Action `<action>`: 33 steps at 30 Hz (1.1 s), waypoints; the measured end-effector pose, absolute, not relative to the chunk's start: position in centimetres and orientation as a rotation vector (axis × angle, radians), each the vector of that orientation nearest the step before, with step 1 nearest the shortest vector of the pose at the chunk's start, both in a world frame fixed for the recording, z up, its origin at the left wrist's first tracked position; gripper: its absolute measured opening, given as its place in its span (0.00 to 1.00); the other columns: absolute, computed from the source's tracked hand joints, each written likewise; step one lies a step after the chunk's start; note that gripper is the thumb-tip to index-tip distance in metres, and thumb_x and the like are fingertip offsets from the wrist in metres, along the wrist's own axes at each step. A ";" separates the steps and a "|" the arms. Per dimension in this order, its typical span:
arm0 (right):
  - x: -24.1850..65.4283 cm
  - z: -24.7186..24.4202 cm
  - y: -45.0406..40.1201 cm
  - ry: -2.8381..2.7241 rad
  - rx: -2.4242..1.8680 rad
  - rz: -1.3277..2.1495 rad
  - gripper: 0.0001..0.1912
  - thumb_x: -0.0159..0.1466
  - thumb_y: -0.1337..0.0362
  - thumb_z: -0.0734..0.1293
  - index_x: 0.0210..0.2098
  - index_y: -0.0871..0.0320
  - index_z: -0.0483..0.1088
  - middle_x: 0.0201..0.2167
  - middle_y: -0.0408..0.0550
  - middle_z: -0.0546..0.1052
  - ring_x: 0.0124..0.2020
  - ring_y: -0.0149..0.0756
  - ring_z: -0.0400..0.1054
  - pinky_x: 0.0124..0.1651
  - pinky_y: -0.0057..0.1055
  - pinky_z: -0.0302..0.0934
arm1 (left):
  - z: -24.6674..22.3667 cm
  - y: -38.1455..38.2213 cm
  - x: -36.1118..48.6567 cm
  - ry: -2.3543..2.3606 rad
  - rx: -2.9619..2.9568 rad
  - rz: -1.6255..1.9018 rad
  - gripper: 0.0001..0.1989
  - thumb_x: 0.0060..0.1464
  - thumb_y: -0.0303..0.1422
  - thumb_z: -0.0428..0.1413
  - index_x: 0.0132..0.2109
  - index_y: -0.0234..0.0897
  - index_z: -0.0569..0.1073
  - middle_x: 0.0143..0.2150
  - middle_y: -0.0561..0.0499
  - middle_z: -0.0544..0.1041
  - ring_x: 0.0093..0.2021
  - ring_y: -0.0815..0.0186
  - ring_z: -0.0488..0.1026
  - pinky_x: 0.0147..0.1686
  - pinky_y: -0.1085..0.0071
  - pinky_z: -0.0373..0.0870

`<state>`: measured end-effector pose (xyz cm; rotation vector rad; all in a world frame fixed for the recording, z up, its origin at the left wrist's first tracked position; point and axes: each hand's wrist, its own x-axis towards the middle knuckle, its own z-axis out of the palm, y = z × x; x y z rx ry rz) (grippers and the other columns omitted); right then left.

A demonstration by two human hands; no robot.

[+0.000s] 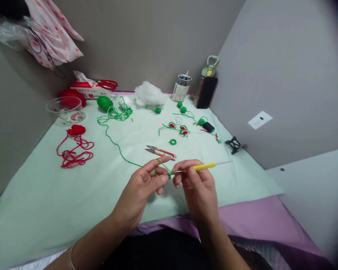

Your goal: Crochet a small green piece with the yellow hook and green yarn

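Observation:
My right hand (198, 183) grips a crochet hook (204, 166) by its yellow handle, its metal tip pointing left. Green yarn (121, 152) runs from a loose tangle at the back left to my left hand (146, 180) and loops over the raised index finger. Between my left thumb and fingers a small green crochet piece (170, 175) is pinched, partly hidden, with the hook's tip at it. Just beyond my hands lie thread snips (160, 152) with orange handles. A small green crocheted ring (172, 142) rests behind them.
Red yarn (76, 150) and a plastic tub (66, 112) are at left. Along the back stand a green yarn ball (104, 103), white stuffing (149, 94), a pen cup (181, 88) and a phone (207, 93). Small red-and-green crochet pieces (183, 131) and a black claw clip (235, 145) lie at right.

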<state>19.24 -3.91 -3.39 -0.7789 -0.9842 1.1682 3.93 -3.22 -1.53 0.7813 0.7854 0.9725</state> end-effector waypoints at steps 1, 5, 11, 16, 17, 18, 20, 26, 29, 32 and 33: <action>19.3 -3.3 -3.9 -0.988 -0.766 1.181 0.09 0.70 0.60 0.67 0.37 0.55 0.78 0.34 0.44 0.78 0.26 0.27 0.70 0.32 0.28 0.65 | -1.5 -3.2 3.9 0.782 0.791 0.973 0.19 0.57 0.35 0.66 0.56 0.45 0.79 0.36 0.55 0.71 0.29 0.76 0.62 0.31 0.75 0.60; 19.8 -3.1 -4.1 -1.034 -0.754 1.183 0.10 0.72 0.59 0.65 0.38 0.55 0.77 0.35 0.44 0.79 0.27 0.27 0.71 0.33 0.28 0.65 | -1.2 -3.1 3.6 0.793 0.839 0.977 0.17 0.58 0.36 0.65 0.55 0.45 0.80 0.34 0.56 0.69 0.29 0.75 0.62 0.33 0.75 0.60; 20.1 -3.4 -4.4 -1.116 -0.776 1.112 0.10 0.73 0.60 0.63 0.41 0.53 0.76 0.37 0.44 0.79 0.29 0.28 0.71 0.35 0.28 0.66 | -1.3 -3.0 3.4 0.819 0.865 0.970 0.18 0.59 0.36 0.64 0.56 0.44 0.79 0.34 0.56 0.67 0.30 0.74 0.62 0.34 0.74 0.60; 19.8 -3.6 -4.4 -1.107 -0.782 1.093 0.10 0.73 0.60 0.63 0.41 0.53 0.77 0.37 0.43 0.80 0.29 0.27 0.71 0.34 0.28 0.65 | -1.3 -3.1 3.4 0.806 0.874 0.965 0.17 0.58 0.37 0.64 0.55 0.45 0.79 0.34 0.56 0.68 0.30 0.74 0.62 0.33 0.73 0.60; 19.8 -3.6 -4.3 -1.103 -0.783 1.090 0.10 0.73 0.60 0.63 0.41 0.53 0.77 0.37 0.43 0.80 0.29 0.27 0.71 0.34 0.28 0.65 | -1.3 -3.1 3.4 0.803 0.876 0.966 0.17 0.59 0.37 0.64 0.55 0.45 0.79 0.35 0.56 0.68 0.30 0.74 0.62 0.33 0.73 0.60; 19.8 -3.6 -4.3 -1.101 -0.782 1.088 0.10 0.73 0.60 0.63 0.41 0.53 0.77 0.37 0.43 0.80 0.29 0.27 0.71 0.34 0.28 0.65 | -1.3 -3.1 3.4 0.802 0.878 0.966 0.17 0.59 0.37 0.64 0.55 0.45 0.80 0.35 0.56 0.68 0.30 0.75 0.62 0.34 0.73 0.60; 19.8 -3.6 -4.3 -1.094 -0.781 1.085 0.10 0.73 0.61 0.63 0.41 0.53 0.77 0.37 0.43 0.80 0.28 0.26 0.71 0.34 0.27 0.65 | -1.3 -3.1 3.4 0.797 0.881 0.967 0.16 0.59 0.36 0.64 0.54 0.46 0.80 0.35 0.56 0.69 0.29 0.75 0.62 0.33 0.74 0.60; 19.7 -3.3 -4.2 -1.032 -0.771 1.107 0.10 0.73 0.60 0.64 0.40 0.53 0.77 0.36 0.44 0.80 0.27 0.26 0.70 0.32 0.27 0.64 | -1.7 -2.9 3.4 0.801 0.890 0.953 0.18 0.57 0.35 0.66 0.54 0.46 0.80 0.33 0.57 0.70 0.30 0.75 0.61 0.32 0.75 0.60; 19.6 -3.1 -4.1 -0.991 -0.755 1.141 0.10 0.72 0.60 0.65 0.40 0.54 0.77 0.36 0.44 0.80 0.26 0.25 0.69 0.30 0.26 0.64 | -1.9 -2.8 3.4 0.800 0.891 0.950 0.18 0.56 0.35 0.67 0.54 0.46 0.80 0.31 0.56 0.70 0.30 0.74 0.61 0.31 0.76 0.60; 19.6 -3.0 -4.1 -0.979 -0.754 1.150 0.10 0.72 0.60 0.65 0.39 0.54 0.77 0.35 0.45 0.80 0.25 0.25 0.69 0.30 0.25 0.64 | -1.9 -2.8 3.3 0.789 0.892 0.953 0.17 0.56 0.34 0.67 0.53 0.45 0.81 0.32 0.56 0.71 0.30 0.74 0.62 0.31 0.76 0.60; 19.6 -3.0 -4.1 -0.978 -0.755 1.150 0.10 0.72 0.60 0.65 0.39 0.54 0.77 0.35 0.45 0.80 0.25 0.25 0.69 0.30 0.25 0.64 | -1.9 -2.8 3.3 0.787 0.894 0.954 0.17 0.56 0.34 0.67 0.53 0.45 0.81 0.32 0.56 0.71 0.30 0.74 0.62 0.31 0.76 0.60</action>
